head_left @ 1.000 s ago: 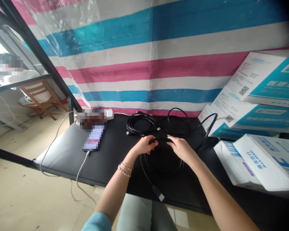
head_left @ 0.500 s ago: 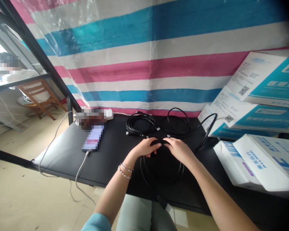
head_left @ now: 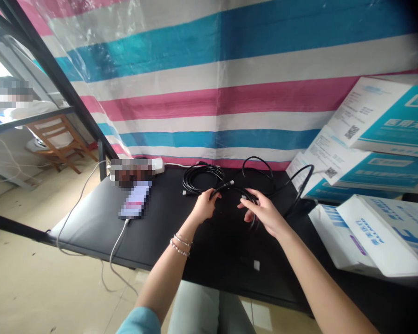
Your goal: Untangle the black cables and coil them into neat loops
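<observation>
A black cable (head_left: pixel 223 187) is held in loops between my two hands above the black table. My left hand (head_left: pixel 205 206) is closed round its left side. A plug with a light tip (head_left: pixel 231 183) sticks out just beyond those fingers. My right hand (head_left: pixel 264 211) grips the loops on the right between thumb and fingers, and some of its fingers are blurred. A second black cable lies in a neat coil (head_left: pixel 202 180) behind my left hand. Another black cable (head_left: pixel 259 158) lies in loose loops behind my right hand. A small white piece (head_left: pixel 257 265) shows nearer the front edge.
White and teal boxes (head_left: pixel 348 153) are stacked at the right, with more white boxes (head_left: pixel 376 232) before them. A charging phone (head_left: pixel 135 199) and a white power strip (head_left: pixel 157 165) are at the left. Striped sheeting (head_left: pixel 216 93) hangs behind the table (head_left: pixel 160 241). A person (head_left: pixel 28 109) sits far left.
My hands have moved apart, the left one to the left and the right one to the right. The cable loops that hung low between them are now gathered higher, with a plug showing.
</observation>
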`<act>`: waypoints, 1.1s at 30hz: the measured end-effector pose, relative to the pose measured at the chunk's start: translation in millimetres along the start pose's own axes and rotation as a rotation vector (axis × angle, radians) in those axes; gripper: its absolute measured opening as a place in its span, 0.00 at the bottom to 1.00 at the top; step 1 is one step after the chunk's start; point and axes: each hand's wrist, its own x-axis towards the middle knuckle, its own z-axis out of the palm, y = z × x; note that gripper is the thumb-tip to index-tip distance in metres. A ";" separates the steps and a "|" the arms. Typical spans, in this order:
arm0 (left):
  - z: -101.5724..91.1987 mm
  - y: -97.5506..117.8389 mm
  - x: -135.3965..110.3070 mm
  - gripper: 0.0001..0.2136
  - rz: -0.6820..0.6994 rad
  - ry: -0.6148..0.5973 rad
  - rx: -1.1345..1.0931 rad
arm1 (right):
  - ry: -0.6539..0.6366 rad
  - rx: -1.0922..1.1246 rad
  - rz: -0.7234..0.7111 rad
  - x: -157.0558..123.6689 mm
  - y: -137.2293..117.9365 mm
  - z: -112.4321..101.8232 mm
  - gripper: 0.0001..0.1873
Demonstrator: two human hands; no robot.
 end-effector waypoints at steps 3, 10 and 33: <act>0.1 -2.4 3.2 0.12 0.004 0.071 -0.183 | -0.169 0.265 0.069 -4.2 -3.7 1.9 0.21; 4.0 4.7 -0.5 0.10 -0.017 0.009 -0.342 | -0.219 0.576 0.110 -6.7 -8.5 6.1 0.15; -7.9 13.7 -4.6 0.18 -0.103 -0.156 -0.590 | -0.303 0.407 -0.053 -8.5 -14.6 -4.2 0.18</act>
